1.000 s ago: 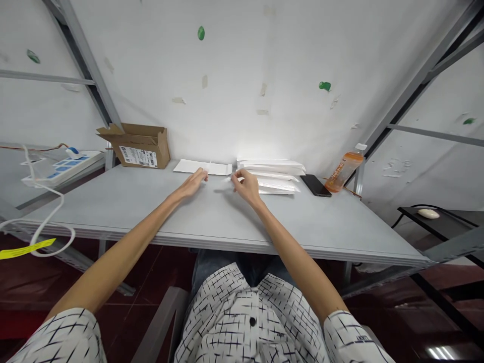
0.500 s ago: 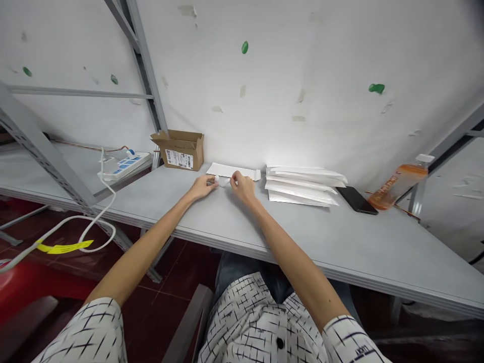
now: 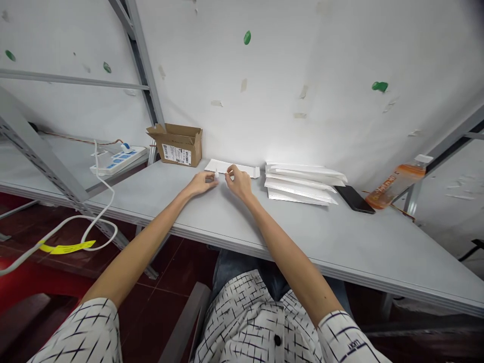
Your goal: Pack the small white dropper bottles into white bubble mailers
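Observation:
My left hand (image 3: pixel 201 184) is closed around a small white object (image 3: pixel 216 176), held between thumb and fingers just above the table. What kind of object it is I cannot make out. Close beside it on the right, my right hand (image 3: pixel 239 182) is closed in a pinch, its fingertips a short gap from the white object. Anything inside that pinch is too small to name. Behind both hands a flat white packet (image 3: pixel 221 166) lies on the grey table (image 3: pixel 212 217), partly covered by my right hand.
Stacked white padded envelopes (image 3: pixel 298 184) lie to the right, beside a black phone (image 3: pixel 354 199) and an orange drink bottle (image 3: pixel 397 182). An open cardboard box (image 3: pixel 177 146) stands back left. A power strip (image 3: pixel 120 161) and a white cable (image 3: pixel 108 214) are farther left.
My right fingertips have shifted slightly up and left. A whitish strip that showed between my hands is no longer visible there. The left hand still holds the small white object.

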Demonstrator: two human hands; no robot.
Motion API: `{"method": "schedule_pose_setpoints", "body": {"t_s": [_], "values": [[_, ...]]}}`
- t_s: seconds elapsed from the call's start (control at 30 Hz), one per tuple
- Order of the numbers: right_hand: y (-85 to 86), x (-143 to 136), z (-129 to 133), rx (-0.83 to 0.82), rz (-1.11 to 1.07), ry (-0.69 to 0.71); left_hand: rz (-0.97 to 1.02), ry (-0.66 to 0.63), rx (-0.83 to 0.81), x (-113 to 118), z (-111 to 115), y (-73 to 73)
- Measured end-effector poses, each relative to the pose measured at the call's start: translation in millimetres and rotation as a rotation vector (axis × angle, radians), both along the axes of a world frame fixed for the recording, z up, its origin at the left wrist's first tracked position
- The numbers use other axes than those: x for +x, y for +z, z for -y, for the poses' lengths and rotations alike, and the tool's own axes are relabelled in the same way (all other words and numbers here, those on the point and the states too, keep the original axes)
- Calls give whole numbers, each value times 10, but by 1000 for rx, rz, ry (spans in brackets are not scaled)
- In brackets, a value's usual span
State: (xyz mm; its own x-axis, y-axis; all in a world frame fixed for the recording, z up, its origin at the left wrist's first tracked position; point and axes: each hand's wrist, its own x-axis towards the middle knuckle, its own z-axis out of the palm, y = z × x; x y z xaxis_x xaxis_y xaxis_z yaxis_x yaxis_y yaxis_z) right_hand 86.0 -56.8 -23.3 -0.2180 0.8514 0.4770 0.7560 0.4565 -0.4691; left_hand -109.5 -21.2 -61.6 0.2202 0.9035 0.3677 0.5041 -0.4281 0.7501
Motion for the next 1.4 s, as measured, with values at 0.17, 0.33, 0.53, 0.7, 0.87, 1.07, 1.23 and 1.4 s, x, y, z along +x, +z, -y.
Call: {"method": "schedule_pose_setpoints", "body": {"t_s": [0.17, 0.33, 0.53, 0.7, 0.87, 1.07, 1.23, 1.4], "values": [[-96, 41, -86, -68, -101, 47, 20, 5, -20, 0, -12, -26], [-195, 32, -171, -142, -150, 137, 32, 1, -29, 9, -5, -14], [-223, -21, -197, -168, -129, 164, 29, -20, -44, 20, 29, 13], [-228, -19, -186, -182, -150, 172, 34, -17, -47, 36, 59, 33], [-223, -21, -165, -187, -134, 168, 9, -9, -76, 55, 82, 40], [-227, 29, -123, -200, -98, 156, -81, 40, -57, 96, 151, 72], [-227, 120, -104, -212, -84, 136, -182, 65, -45, 126, 196, 124], [-199, 192, -54, -216, -37, 108, -171, 72, -73, 122, 171, 131]]}}
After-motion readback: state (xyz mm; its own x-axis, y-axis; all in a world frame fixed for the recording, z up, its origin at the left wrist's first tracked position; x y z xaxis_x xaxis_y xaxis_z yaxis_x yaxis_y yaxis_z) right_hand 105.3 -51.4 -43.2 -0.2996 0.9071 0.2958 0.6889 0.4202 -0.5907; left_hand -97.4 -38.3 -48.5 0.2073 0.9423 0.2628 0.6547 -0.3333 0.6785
